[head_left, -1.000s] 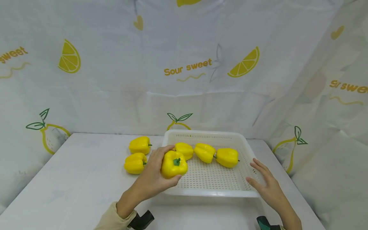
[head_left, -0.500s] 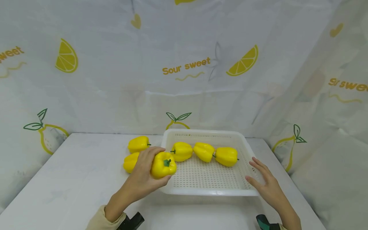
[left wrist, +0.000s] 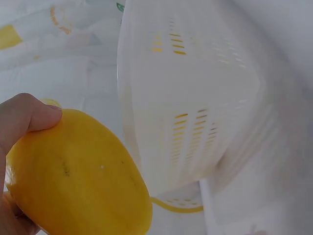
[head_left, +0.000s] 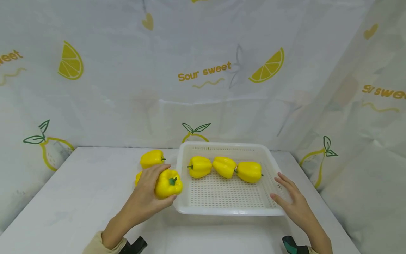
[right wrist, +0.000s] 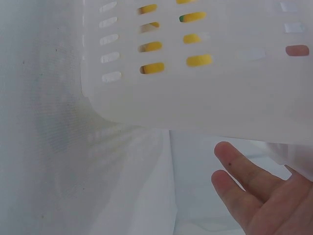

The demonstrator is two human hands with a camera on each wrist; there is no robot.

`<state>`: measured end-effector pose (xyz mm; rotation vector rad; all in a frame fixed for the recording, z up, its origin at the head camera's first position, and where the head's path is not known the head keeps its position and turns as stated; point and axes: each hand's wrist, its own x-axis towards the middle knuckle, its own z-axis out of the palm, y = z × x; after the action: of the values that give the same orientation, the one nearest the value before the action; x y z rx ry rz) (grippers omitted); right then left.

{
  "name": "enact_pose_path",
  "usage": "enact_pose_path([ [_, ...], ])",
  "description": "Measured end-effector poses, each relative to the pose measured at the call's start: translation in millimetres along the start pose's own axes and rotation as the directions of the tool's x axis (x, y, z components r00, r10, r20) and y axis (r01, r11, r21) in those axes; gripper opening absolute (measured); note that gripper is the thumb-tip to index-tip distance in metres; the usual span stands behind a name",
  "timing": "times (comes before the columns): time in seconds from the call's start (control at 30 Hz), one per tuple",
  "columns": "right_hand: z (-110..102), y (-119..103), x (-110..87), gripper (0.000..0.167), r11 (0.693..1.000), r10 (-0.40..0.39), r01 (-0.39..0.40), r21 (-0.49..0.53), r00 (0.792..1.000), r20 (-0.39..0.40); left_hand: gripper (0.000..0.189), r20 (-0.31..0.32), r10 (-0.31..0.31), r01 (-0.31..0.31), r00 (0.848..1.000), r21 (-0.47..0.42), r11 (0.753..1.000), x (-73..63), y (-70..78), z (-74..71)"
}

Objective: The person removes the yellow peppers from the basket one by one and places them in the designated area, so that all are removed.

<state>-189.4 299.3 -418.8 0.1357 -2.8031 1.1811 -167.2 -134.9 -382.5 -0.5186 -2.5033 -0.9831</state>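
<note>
Left hand [head_left: 142, 197] and right hand [head_left: 296, 206] flanked a white basket [head_left: 228, 212], one on each side. Curled fingers and thumb of the left hand gripped a yellow pepper [head_left: 168, 184] just left of the basket, outside its left wall; whether it touched that wall could not be told. Its stem end faced near, so its long axis seemed to run roughly near to far. The right hand held nothing; its fingers were loosely spread at the basket's right rim, well apart from that pepper, and contact with the rim was unclear. Across the basket's far half lay a left pepper [head_left: 200, 167], a middle pepper [head_left: 224, 167] and a right pepper [head_left: 249, 172], all on their sides. Left of the basket, the white table [head_left: 73, 197] bore a far pepper [head_left: 152, 159] and a near pepper [head_left: 138, 178], the latter mostly hidden behind the left hand.
</note>
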Motion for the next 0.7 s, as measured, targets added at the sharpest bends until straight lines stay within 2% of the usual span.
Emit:
enact_pose_path([
  [0.47,0,2,0.7,0.069,1.000,0.011,-0.011,0.008,1.000,0.006,0.078,0.002,-0.020,0.019,1.000,0.064,0.998,-17.2,-21.9,-5.8],
  [0.7,1,2,1.5,0.069,1.000,0.017,-0.017,0.010,1.000,0.003,0.077,-0.003,-0.005,0.006,1.000,0.108,0.994,-26.0,-31.0,-5.9],
])
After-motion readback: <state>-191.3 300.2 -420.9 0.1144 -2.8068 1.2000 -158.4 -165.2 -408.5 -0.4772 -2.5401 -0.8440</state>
